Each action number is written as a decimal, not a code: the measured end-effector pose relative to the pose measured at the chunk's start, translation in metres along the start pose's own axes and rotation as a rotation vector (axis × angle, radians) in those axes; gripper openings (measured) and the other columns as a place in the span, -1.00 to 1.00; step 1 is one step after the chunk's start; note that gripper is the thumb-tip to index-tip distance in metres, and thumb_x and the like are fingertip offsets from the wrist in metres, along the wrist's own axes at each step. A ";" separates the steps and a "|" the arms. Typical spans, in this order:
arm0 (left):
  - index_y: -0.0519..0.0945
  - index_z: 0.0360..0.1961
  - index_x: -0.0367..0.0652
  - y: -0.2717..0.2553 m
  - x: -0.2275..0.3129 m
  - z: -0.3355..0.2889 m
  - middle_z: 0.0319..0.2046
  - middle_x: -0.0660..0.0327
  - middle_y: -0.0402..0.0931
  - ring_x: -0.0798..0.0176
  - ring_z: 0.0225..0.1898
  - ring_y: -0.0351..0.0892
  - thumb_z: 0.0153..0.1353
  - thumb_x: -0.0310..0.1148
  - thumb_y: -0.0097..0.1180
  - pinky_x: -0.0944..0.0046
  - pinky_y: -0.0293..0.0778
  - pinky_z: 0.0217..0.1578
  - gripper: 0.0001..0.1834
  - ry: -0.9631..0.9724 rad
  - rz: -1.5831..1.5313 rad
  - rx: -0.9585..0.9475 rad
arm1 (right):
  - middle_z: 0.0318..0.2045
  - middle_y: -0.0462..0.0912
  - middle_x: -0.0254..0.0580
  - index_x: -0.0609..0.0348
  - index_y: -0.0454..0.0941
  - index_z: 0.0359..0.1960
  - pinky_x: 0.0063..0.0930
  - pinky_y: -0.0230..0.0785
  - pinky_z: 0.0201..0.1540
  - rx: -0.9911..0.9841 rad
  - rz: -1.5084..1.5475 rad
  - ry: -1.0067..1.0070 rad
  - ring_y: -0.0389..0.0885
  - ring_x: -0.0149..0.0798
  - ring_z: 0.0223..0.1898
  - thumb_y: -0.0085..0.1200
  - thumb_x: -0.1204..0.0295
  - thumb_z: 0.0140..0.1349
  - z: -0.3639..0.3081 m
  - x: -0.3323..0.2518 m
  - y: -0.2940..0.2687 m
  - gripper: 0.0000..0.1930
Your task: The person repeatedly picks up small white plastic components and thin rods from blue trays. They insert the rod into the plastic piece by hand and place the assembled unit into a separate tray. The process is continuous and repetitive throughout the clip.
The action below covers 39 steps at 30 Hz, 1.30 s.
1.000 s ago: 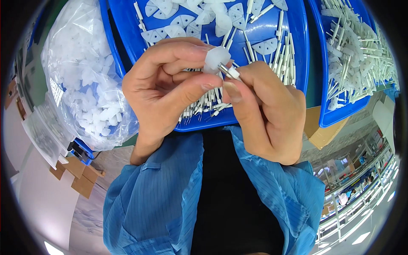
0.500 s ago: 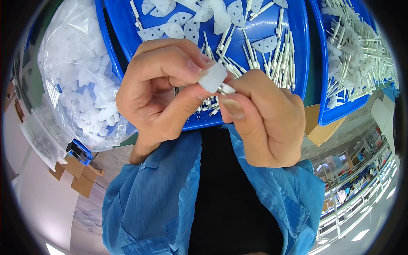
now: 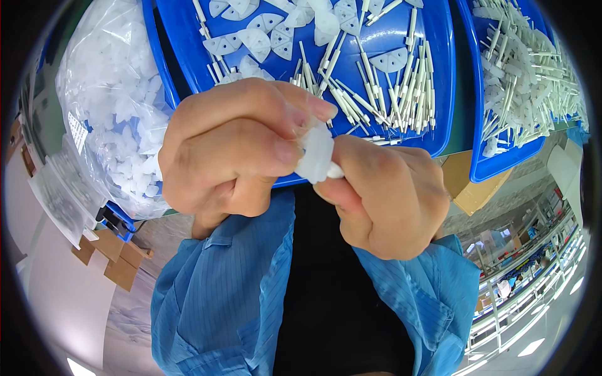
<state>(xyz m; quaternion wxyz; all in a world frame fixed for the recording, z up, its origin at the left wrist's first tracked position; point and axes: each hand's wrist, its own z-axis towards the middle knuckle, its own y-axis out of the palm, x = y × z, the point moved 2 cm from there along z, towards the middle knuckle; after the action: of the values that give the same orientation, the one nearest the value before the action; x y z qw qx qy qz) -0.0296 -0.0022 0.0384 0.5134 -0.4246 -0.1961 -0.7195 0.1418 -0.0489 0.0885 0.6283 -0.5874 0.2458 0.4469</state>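
Between thumb and fingers, my left hand [image 3: 229,147] grips a small translucent white plastic piece [image 3: 316,152]. From the other side my right hand [image 3: 392,194] is closed in a pinch on a white rod [image 3: 336,170]; only its short end shows, right against the plastic piece. Whether the rod sits inside the piece is hidden by my fingers. Just beyond my hands lies a blue tray [image 3: 376,39] with fan-shaped white plastic pieces [image 3: 254,44] that have small holes. Several white rods with thin pins [image 3: 411,103] lie in its right part.
On the left, a clear plastic bag [image 3: 122,119] full of white pieces rests over a blue tray edge. A second blue tray [image 3: 501,168] at the right is heaped with white rods and pieces [image 3: 523,75]. Beside it is a cardboard box [image 3: 473,194].
Both hands have come down a little toward my body. My left hand has rolled over, and the plastic piece has turned with it. Less of the rod shows now.
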 end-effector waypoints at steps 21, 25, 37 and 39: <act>0.48 -0.11 -0.29 0.003 -0.007 0.008 -0.11 -0.12 0.41 -0.08 -0.17 0.64 0.00 -0.26 0.40 -0.04 0.72 -0.23 -0.50 0.059 0.123 -0.021 | -0.46 0.43 -0.16 0.29 0.60 -0.29 -0.39 0.18 -0.45 0.028 0.035 -0.126 0.32 -0.18 -0.47 0.25 0.52 -0.02 0.005 0.038 0.015 -0.78; 0.57 -0.27 -0.19 -0.002 0.000 0.009 -0.09 0.02 0.34 -0.08 -0.20 0.66 -0.16 -0.39 0.50 0.06 0.76 -0.27 -0.59 -0.006 0.140 0.041 | -0.49 0.39 -0.19 0.27 0.60 -0.29 -0.38 0.16 -0.45 -0.023 -0.020 -0.129 0.29 -0.18 -0.48 0.24 0.49 -0.03 0.003 0.038 0.014 -0.76; 0.63 -0.36 -0.13 -0.006 0.010 0.008 -0.05 0.09 0.28 -0.33 -0.11 0.60 -0.20 -0.51 0.50 0.26 0.77 -0.36 -0.67 -0.074 0.177 0.023 | -0.52 0.35 -0.21 0.24 0.61 -0.34 -0.36 0.12 -0.44 -0.055 -0.108 -0.146 0.27 -0.19 -0.49 0.21 0.48 -0.08 0.010 0.031 0.005 -0.78; 0.63 -0.35 -0.13 -0.008 0.007 0.008 -0.05 0.08 0.27 -0.33 -0.12 0.60 -0.17 -0.53 0.49 0.24 0.77 -0.35 -0.68 0.019 0.180 -0.037 | -0.52 0.36 -0.20 0.27 0.60 -0.32 -0.37 0.12 -0.45 -0.067 -0.063 -0.152 0.26 -0.20 -0.50 0.17 0.48 -0.08 0.011 0.036 0.006 -0.77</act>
<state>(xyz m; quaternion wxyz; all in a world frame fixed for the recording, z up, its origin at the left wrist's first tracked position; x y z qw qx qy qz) -0.0343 0.0026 0.0493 0.5698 -0.4430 -0.1391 -0.6780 0.1516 -0.0293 0.0578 0.6388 -0.5799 0.1639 0.4783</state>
